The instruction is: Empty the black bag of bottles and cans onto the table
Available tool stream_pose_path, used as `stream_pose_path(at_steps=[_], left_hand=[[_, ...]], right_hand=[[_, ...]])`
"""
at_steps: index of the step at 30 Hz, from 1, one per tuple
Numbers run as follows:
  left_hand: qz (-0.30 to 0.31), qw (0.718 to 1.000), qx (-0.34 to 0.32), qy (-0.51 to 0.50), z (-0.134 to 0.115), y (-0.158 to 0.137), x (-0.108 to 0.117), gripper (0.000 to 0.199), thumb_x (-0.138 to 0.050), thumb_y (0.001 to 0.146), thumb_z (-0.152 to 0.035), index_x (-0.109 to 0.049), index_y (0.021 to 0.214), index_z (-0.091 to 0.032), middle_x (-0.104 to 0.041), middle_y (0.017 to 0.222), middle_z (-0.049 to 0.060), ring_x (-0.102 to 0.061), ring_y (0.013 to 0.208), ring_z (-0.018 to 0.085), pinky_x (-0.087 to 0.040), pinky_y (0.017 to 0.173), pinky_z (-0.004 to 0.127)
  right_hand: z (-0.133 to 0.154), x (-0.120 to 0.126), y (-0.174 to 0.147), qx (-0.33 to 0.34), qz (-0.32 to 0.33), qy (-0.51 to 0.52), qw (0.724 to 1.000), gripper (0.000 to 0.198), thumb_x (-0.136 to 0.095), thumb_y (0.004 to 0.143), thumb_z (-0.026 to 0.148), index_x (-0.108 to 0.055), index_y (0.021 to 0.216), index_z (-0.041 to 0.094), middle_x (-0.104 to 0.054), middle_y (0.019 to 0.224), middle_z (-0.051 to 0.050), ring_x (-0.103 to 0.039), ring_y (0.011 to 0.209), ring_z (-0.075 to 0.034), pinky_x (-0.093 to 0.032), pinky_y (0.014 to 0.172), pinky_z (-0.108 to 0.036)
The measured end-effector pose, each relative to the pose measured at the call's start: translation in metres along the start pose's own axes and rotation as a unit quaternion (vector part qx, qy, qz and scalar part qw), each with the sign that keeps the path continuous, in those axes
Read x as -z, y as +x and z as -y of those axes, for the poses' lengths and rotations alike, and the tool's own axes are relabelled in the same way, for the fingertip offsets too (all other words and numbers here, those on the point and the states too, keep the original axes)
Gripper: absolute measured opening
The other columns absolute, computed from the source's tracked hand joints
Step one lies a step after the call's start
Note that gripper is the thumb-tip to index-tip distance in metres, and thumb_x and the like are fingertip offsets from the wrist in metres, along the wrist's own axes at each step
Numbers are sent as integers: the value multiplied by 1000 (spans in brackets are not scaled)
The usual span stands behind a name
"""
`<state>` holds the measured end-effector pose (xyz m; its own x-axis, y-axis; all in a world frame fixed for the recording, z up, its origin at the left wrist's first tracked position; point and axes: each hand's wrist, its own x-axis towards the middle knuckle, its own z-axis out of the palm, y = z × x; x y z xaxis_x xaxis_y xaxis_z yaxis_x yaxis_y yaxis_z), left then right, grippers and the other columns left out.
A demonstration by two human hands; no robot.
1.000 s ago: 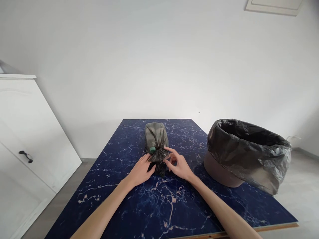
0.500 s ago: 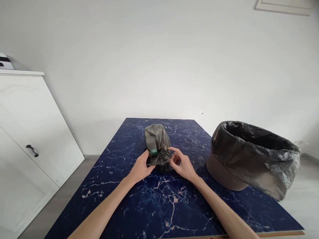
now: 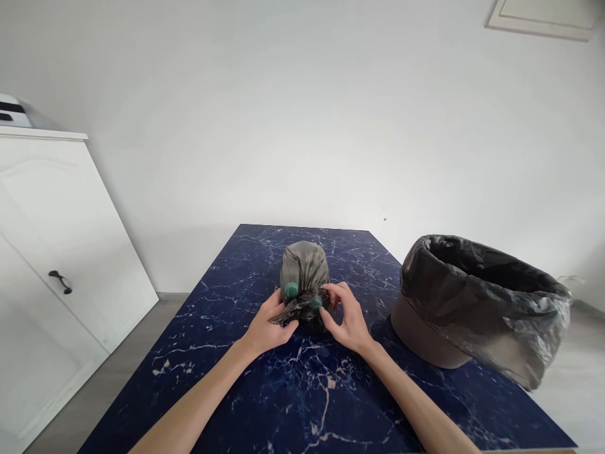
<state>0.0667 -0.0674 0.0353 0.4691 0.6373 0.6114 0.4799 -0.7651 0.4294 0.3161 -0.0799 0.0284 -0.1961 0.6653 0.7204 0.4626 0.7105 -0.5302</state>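
Small grey bin bag mid-table, far edge behind, lined bin well apart (right side). Left hand and right hand fingers pinch its gathered neck.

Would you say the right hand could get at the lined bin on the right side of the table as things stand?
Probably yes, once it lets go. The right hand is pinching the gathered neck of the small bag, and only bare table lies between it and the lined bin on that side.
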Motion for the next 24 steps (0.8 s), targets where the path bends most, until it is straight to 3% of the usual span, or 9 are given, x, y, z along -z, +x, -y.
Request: stream_pose_path(at_steps=[5, 9, 13, 18, 21, 24], left_hand=[[25, 998, -23, 53, 0, -1, 0, 38, -57, 96, -22, -71, 130, -29, -66, 145, 9, -58, 141, 34, -54, 117, 54], [19, 997, -40, 64, 0, -1, -1, 37, -59, 98, -25, -69, 134, -27, -68, 142, 12, -60, 138, 34, -52, 118, 54], [-7, 999, 36, 19, 4, 3, 0, 29, -62, 97, -31, -72, 124, -27, -73, 134, 12, -62, 131, 36, -50, 114, 57], [-54, 988, 146, -20, 19, 5, -5, 28, -47, 103, -34, -72, 104, -22, -75, 115, 16, -68, 116, 37, -54, 103, 58], [-85, 971, 218, -54, 30, 5, -8, 32, -42, 103, -36, -67, 89, -21, -73, 94, 15, -72, 96, 36, -58, 92, 57], [-121, 948, 277, -102, 42, 7, -7, 32, -42, 101, -39, -66, 89, -21, -73, 90, 14, -73, 91, 35, -59, 86, 54]], right_hand=[[6, 1, 1, 58, 4, -80, 995, 46, -64, 97, 31, -60, 144, 31, -45, 103, -6, -54, 97, -26, -55, 85, -44], [7, -7, 0, 65, 9, -83, 994, 13, -68, 90, 25, -66, 104, 24, -44, 98, -7, -51, 96, -27, -53, 82, -43], [4, -13, 1, 16, -31, -46, 998, 13, -68, 86, 20, -63, 96, 25, -46, 100, -6, -51, 96, -26, -50, 83, -41], [2, -11, 4, -39, -87, -10, 995, 2, -64, 96, 25, -62, 95, 26, -47, 97, -4, -51, 92, -24, -46, 83, -38], [-2, -10, 6, -81, -108, 25, 991, 9, -63, 99, 33, -62, 94, 26, -51, 95, -4, -52, 90, -23, -46, 82, -37], [-12, -11, 7, -133, -129, 69, 980, 19, -60, 102, 43, -60, 95, 26, -52, 91, -2, -51, 85, -22, -46, 79, -34]])
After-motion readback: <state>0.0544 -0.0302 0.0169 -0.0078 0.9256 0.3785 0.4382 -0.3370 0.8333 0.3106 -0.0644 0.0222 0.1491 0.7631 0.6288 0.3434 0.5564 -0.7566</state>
